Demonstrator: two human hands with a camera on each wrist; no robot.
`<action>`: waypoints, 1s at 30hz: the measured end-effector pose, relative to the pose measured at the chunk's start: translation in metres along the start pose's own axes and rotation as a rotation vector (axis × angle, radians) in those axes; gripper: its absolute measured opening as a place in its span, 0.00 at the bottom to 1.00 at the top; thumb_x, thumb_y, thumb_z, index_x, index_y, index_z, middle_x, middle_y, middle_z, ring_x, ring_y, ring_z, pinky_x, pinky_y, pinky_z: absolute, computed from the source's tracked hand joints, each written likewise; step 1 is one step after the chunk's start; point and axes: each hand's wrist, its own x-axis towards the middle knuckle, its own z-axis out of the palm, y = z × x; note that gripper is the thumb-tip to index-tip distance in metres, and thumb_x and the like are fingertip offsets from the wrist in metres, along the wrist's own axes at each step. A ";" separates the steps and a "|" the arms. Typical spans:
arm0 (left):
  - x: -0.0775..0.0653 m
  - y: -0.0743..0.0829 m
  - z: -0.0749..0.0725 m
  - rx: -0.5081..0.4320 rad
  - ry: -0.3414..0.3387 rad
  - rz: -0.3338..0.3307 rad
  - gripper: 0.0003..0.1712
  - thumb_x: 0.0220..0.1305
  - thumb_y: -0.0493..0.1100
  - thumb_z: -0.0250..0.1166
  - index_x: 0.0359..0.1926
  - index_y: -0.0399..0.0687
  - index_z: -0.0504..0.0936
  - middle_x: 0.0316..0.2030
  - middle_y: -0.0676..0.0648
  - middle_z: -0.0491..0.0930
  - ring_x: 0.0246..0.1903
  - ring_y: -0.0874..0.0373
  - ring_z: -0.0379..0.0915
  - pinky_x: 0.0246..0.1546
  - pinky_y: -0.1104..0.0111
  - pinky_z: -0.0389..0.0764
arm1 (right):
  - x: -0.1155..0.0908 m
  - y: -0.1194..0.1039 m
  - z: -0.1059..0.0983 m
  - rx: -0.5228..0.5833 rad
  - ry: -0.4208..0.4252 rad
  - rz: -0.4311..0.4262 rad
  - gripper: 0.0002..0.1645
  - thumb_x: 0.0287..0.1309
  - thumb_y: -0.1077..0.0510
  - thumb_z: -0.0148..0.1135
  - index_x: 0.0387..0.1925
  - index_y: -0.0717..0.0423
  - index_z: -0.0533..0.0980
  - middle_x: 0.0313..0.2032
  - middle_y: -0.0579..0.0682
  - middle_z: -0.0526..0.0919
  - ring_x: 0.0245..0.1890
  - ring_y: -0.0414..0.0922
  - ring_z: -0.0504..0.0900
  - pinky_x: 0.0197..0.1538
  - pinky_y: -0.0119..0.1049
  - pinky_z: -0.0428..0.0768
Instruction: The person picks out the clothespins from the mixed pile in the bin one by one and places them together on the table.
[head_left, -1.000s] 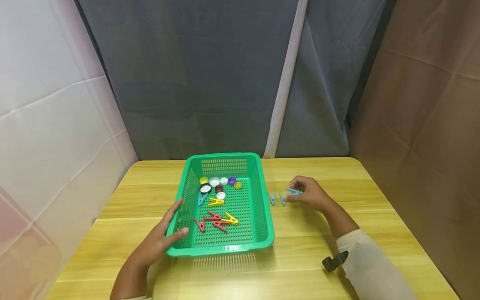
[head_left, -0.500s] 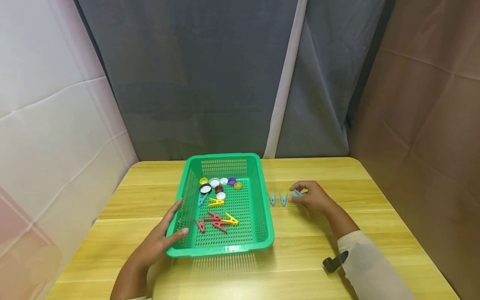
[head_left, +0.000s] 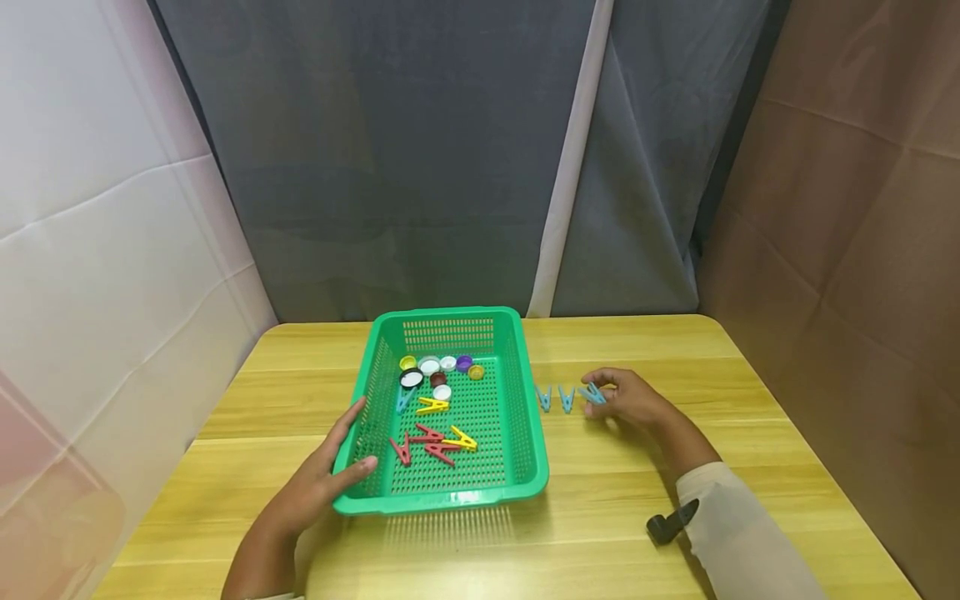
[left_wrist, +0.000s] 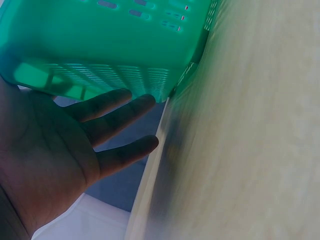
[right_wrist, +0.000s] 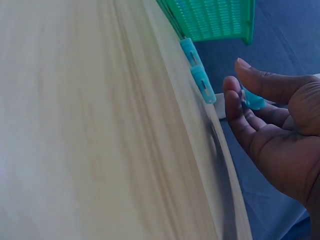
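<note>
In the head view a green plastic basket (head_left: 442,502) stands on the wooden table. My left hand (head_left: 309,483) holds its left side near the front corner, thumb over the rim; the left wrist view has the other fingers (left_wrist: 120,120) extended along the outside. To the right of the basket, my right hand (head_left: 633,402) pinches a light-blue clothespin (head_left: 594,393) between thumb and fingertips, partly hidden by fingers in the right wrist view. Left of that hand lie two more blue clothespins, one (head_left: 544,399) close to the basket wall and another (head_left: 567,399) beside it.
Inside the basket are red clothespins (head_left: 401,449), yellow clothespins (head_left: 432,405), a blue clothespin (head_left: 406,399) and several bottle caps (head_left: 464,362) of mixed colours. Grey curtains (head_left: 375,167) hang behind the table (head_left: 675,508), with cloth walls on both sides.
My right hand has moved slightly right and toward me with its blue clothespin, which has turned in the fingers. The middle clothespin stands uncovered. The left hand and basket stay put.
</note>
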 end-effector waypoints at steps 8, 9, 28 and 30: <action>0.001 -0.001 0.000 -0.006 -0.004 -0.006 0.51 0.81 0.44 0.61 0.91 0.62 0.39 0.84 0.28 0.48 0.70 0.31 0.71 0.61 0.43 0.77 | 0.000 0.006 -0.002 0.191 -0.098 0.003 0.44 0.62 0.76 0.72 0.75 0.76 0.63 0.56 0.67 0.85 0.51 0.46 0.91 0.50 0.33 0.88; 0.001 -0.001 0.000 -0.007 -0.005 -0.005 0.51 0.81 0.44 0.61 0.91 0.62 0.39 0.84 0.27 0.49 0.70 0.31 0.72 0.61 0.43 0.77 | 0.000 0.007 -0.002 0.195 -0.101 0.004 0.43 0.62 0.76 0.72 0.74 0.76 0.62 0.56 0.67 0.85 0.51 0.47 0.91 0.51 0.33 0.88; 0.000 0.002 0.001 0.030 0.015 -0.006 0.51 0.81 0.45 0.61 0.91 0.61 0.39 0.86 0.26 0.44 0.78 0.22 0.58 0.67 0.29 0.70 | 0.003 0.015 0.001 -0.196 0.102 -0.094 0.36 0.61 0.62 0.81 0.66 0.70 0.76 0.47 0.62 0.78 0.39 0.48 0.71 0.42 0.37 0.75; 0.000 0.002 0.001 0.036 0.016 -0.010 0.51 0.81 0.45 0.61 0.91 0.61 0.39 0.86 0.26 0.44 0.78 0.21 0.57 0.67 0.29 0.70 | 0.004 0.016 0.001 -0.202 0.111 -0.102 0.36 0.60 0.63 0.82 0.65 0.71 0.77 0.40 0.58 0.76 0.37 0.48 0.71 0.43 0.37 0.74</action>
